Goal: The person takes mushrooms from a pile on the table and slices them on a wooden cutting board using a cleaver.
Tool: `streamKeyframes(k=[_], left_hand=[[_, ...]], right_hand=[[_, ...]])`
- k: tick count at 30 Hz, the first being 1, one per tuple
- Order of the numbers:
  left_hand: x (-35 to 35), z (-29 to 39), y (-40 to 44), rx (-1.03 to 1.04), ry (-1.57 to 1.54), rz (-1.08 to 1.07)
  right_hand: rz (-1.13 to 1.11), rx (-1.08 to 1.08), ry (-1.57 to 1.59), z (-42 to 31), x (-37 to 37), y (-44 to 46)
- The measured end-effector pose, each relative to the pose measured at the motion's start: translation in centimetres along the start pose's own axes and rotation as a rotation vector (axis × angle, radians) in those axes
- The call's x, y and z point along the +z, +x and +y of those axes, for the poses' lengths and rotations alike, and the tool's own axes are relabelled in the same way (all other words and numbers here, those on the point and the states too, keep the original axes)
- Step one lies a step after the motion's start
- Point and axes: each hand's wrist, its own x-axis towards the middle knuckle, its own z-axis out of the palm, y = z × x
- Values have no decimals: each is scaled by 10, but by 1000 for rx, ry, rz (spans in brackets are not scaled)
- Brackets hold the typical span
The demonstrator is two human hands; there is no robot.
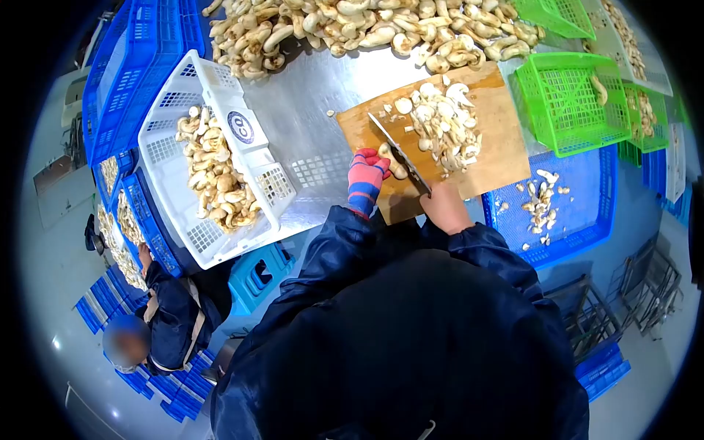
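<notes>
My left hand [367, 179], in a pink and blue striped glove, has its fingers closed on a mushroom [394, 163] lying at the left part of a wooden cutting board [502, 139]. Bare, my right hand [446, 208] grips the handle of a knife [400, 152] at the board's near edge. The long blade points away and to the left, alongside the mushroom; whether it touches cannot be told. Cut mushroom pieces [444, 126] lie heaped on the board, right of the blade.
Whole mushrooms [352, 26] are piled at the table's back. A white basket [158, 147] of mushrooms stands left. At right are a green basket [539, 103] and a blue tray [598, 213] with scraps. Another person [176, 323] works at lower left, near a blue stool [257, 279].
</notes>
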Motion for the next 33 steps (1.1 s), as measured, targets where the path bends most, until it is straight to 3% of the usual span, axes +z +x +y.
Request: streamKeyframes(k=[4,7,8,11,14,19,22,24,27,28,30,31,32,33], left_hand=[[6,1,4,-95,169,30],[-5,-55,48,239,473,30],[-8,-66,54,293,462,-21],[-6,-33,32,401,808,-18],[-2,-23,26,270,545,-47],[-3,-21,27,299,574,-57],[3,-4,14,178,448,-54],[10,7,1,229,319,18],[13,17,-5,107,433,57],[11,14,-3,-5,265,18],[6,8,2,-19,166,-27],[1,4,2,-30,121,-50],[-2,-1,5,-5,158,-41],[1,6,4,101,390,-10]], right_hand=[[-22,-35,-47,-11,-3,-10],[125,-32,6,-5,17,-37],[41,43,15,-16,7,-47],[-121,202,-52,-23,-8,-63],[-161,214,-55,-21,-19,-71],[-135,198,-84,-13,-21,-72],[-128,138,-133,-7,-19,-66],[-113,96,-138,-5,-15,-54],[-5,52,-137,-4,11,-1],[26,-14,-101,-1,9,12],[81,-153,-23,-1,3,30],[113,-113,-40,-2,-3,28],[149,-74,-59,1,-15,27],[186,-36,-79,4,-25,27]])
